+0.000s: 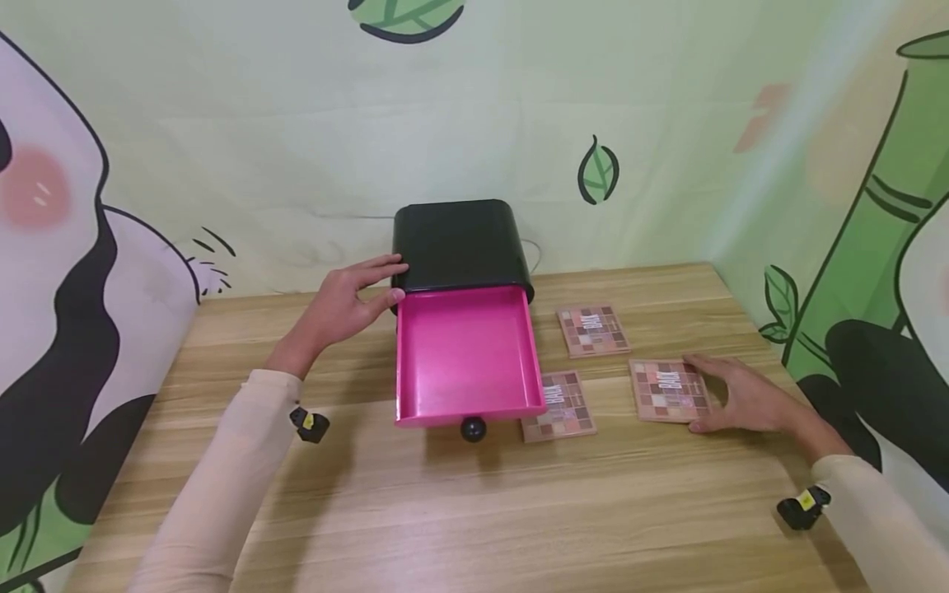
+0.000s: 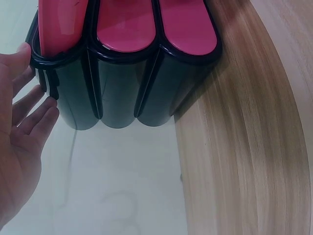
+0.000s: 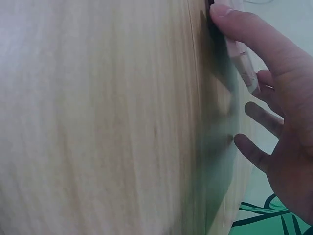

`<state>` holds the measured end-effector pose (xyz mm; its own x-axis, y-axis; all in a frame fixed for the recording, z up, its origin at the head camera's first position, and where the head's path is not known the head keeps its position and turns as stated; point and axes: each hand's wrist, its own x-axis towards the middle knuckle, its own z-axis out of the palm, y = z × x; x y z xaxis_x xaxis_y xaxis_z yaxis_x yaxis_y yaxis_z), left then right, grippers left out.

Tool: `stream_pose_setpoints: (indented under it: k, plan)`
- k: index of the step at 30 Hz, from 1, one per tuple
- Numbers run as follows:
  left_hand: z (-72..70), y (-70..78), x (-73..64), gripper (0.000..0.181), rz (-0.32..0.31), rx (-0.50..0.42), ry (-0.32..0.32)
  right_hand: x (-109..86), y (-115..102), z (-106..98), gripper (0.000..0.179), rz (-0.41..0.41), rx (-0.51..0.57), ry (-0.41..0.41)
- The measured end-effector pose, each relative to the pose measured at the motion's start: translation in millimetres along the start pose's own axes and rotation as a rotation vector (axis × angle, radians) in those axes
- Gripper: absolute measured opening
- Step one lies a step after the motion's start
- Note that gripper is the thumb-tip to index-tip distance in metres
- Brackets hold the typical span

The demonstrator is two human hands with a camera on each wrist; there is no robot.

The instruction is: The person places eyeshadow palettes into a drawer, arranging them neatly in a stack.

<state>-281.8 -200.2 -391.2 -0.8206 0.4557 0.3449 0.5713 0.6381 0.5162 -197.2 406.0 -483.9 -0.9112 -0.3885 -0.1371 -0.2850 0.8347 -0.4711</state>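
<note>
A black cabinet (image 1: 460, 243) with rounded edges stands at the back of the table, its bright pink top drawer (image 1: 467, 354) pulled well out and holding nothing. My left hand (image 1: 341, 301) touches the cabinet's left side, fingers fairly straight, thumb at the front edge. In the left wrist view, two more pink drawer fronts (image 2: 126, 29) sit closed in the cabinet. On the right, my right hand (image 1: 749, 399) pinches an eyeshadow palette (image 1: 670, 391) between thumb and fingers at its right end. The right wrist view shows that palette's edge (image 3: 244, 68) raised on one side.
Another eyeshadow palette (image 1: 593, 331) lies right of the cabinet. A third palette (image 1: 565, 412) is partly covered by the drawer's front right corner. A round black knob (image 1: 473, 429) sticks out from the drawer. Behind the wooden table (image 1: 415, 527) hangs a printed cloth (image 1: 296, 140).
</note>
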Motion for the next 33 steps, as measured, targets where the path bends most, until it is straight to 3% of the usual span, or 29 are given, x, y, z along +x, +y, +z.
stream_pose_setpoints:
  k: [10, 17, 27, 33]
  plan:
    - [-2.9, 0.5, -0.5, 0.049, 0.007, -0.004, 0.009, -4.9, -12, -8, 0.119, 0.019, -0.014, 0.057]
    - [-4.8, -0.3, -2.5, 0.048, 0.002, -0.007, 0.011, -5.9, -31, -22, 0.112, 0.018, -0.009, 0.127]
    - [-2.7, -0.2, -2.1, 0.049, 0.0, -0.019, 0.011, 6.9, -72, -40, 0.107, -0.071, -0.044, 0.279]
    - [-0.5, 0.2, -1.9, 0.049, 0.0, -0.015, 0.005, 13.7, -101, -48, 0.107, -0.099, -0.083, 0.297]
